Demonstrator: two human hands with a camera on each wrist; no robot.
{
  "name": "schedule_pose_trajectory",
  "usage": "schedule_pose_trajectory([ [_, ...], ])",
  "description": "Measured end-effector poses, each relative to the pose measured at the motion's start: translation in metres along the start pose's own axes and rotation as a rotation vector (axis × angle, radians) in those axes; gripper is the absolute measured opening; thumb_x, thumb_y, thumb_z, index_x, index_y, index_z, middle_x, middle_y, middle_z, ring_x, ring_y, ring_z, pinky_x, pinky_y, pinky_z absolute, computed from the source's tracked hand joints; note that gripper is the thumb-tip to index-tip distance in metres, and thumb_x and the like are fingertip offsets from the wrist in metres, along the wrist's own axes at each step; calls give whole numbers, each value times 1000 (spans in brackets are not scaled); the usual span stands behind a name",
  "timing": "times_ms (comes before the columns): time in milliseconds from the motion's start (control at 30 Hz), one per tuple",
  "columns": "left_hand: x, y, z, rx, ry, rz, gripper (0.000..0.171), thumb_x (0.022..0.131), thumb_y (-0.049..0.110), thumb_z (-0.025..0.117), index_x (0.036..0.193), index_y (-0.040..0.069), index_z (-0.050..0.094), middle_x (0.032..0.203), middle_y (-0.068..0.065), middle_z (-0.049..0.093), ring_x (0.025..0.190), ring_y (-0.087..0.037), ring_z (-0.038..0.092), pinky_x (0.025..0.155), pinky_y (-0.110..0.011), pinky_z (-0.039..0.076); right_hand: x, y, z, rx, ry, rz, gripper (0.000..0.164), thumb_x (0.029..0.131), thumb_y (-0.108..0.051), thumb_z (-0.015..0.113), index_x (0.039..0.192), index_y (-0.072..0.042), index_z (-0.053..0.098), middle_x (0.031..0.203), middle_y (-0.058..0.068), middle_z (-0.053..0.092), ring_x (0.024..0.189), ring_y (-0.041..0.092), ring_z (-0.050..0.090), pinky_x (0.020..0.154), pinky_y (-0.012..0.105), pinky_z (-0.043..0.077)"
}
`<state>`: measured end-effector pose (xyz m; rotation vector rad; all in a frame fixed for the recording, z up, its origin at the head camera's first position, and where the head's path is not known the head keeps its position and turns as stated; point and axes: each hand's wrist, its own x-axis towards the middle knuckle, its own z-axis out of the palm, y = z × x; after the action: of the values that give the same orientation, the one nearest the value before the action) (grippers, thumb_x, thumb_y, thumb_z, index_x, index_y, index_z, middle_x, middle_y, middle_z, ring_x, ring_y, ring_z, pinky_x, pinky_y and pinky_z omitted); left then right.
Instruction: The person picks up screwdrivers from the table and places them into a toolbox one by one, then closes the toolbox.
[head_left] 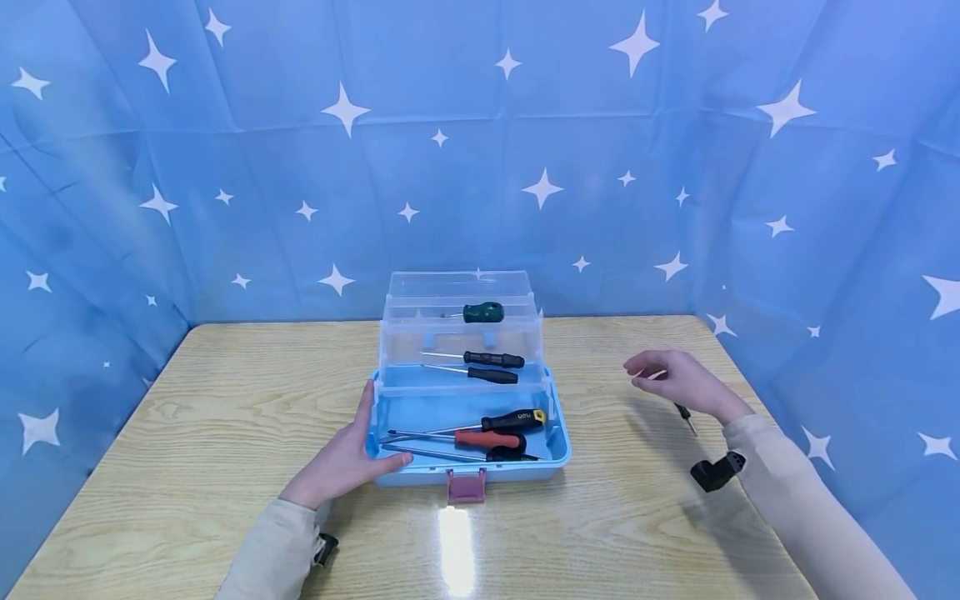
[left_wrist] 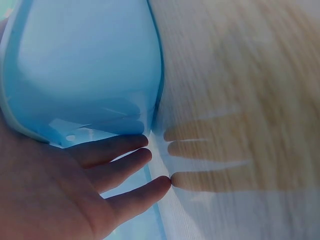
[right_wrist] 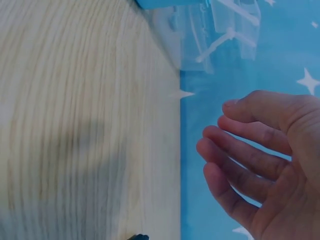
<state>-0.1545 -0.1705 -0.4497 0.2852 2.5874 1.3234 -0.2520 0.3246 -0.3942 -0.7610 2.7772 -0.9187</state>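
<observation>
A light blue toolbox (head_left: 467,477) with its clear lid (head_left: 459,285) raised stands mid-table. My left hand (head_left: 347,454) lies against its left side, thumb over the front rim, and the left wrist view shows the fingers straight beside the blue wall (left_wrist: 90,60). Inside the box lie a black-and-yellow screwdriver (head_left: 517,419), a red-and-black screwdriver (head_left: 483,438) and a dark-handled one (head_left: 504,455). My right hand (head_left: 678,382) hovers right of the box, fingers loosely bent, holding nothing. Partly hidden below its wrist is a small black-handled screwdriver (head_left: 684,412) on the table.
The box's clear tiers hold a green-handled screwdriver (head_left: 483,312) and two black-handled ones, an upper (head_left: 493,359) and a lower (head_left: 492,376). A pink latch (head_left: 467,487) hangs at the front. Behind the wooden table (head_left: 247,417) hangs a blue starred curtain (head_left: 450,183).
</observation>
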Motion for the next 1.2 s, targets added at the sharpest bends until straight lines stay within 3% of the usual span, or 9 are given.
schedule_pose_trajectory([
  [1200,-1,1,0,-10,-2,2,118,82,46,74,154,12,-14,155,-28,15,135,-47,29,105,-60,30,-28,26,-4,-1,73,94,28,95,-8,60,119,7,61,109,20,65,94,29,64,76,29,53],
])
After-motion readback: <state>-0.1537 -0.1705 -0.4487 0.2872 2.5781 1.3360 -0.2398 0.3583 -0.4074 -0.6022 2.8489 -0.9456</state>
